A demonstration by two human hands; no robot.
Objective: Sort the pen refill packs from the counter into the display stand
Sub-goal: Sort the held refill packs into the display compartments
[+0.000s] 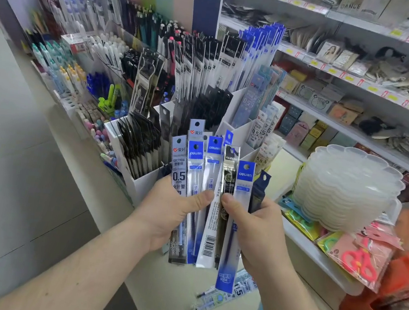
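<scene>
Head view: both the left hand [173,212] and right hand [258,228] grip fanned refill packs [208,196] before the display stand [143,183]; more packs [227,296] lie on the counter [170,295] below.

Shop interior in even bright light, pale tiled floor [5,156] at left, white wall shelves [360,96] with yellow price tags at right, pastel colour-striped panel [165,3] behind, cream table [156,290] below

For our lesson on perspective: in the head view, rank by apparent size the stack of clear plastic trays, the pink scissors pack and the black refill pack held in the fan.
1. stack of clear plastic trays
2. pink scissors pack
3. black refill pack
The last two look close, and nearness to the camera makes their order unsure.
</scene>
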